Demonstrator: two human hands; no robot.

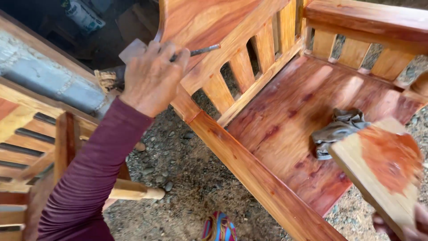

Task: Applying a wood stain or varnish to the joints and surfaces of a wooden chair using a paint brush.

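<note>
1. One reddish varnished wooden bench (285, 116) fills the middle and right of the frame; I count six upright slats in its backrest at upper centre and about four more under the armrest at upper right.
2. One crumpled grey rag (337, 129) lies on the bench seat at right of centre, just beside the upper corner of the board I hold.
3. One flat wooden board (381, 172), smeared with red-orange stain, sits at the lower right, tilted over the seat edge.
4. One thin metal-handled tool (198, 51) pokes out of my left fist toward the backrest's top panel at upper centre; its working end is hidden, so I cannot tell what kind it is.
5. One unvarnished pale chair frame (40, 147) stands at the left edge, with a rounded leg end jutting over the gravel (178, 178).
6. My left hand (151, 76), in a maroon sleeve, is raised to upper centre-left, fingers curled tight around the tool, knuckles toward me.
7. My right hand (408, 225) shows only at the lower right corner, fingertips clamped on the board's lower edge.
</note>
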